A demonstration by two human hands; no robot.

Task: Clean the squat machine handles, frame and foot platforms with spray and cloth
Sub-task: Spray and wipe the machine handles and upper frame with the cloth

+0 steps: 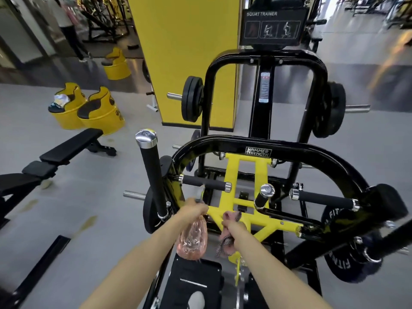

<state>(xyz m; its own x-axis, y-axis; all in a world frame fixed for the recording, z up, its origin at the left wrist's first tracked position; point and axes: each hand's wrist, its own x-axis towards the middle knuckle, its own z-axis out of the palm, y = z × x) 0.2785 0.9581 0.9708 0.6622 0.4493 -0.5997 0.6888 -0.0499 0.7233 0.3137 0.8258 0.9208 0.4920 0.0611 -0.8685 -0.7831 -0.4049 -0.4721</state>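
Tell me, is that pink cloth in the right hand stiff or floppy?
Probably floppy: the cloth bunches up in the right hand and its loose end droops below the grip. Likely light too, since it hangs easily from one hand's curled fingers.

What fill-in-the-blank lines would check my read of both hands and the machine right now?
1. The left hand grips a clear pink ____ by its top.
2. The right hand grips a bunched ____.
3. The inner frame just beyond both hands is painted ____.
4. The black sign at the top reads SQUAT ____.
Missing words: spray bottle; cloth; yellow; TRAINER.
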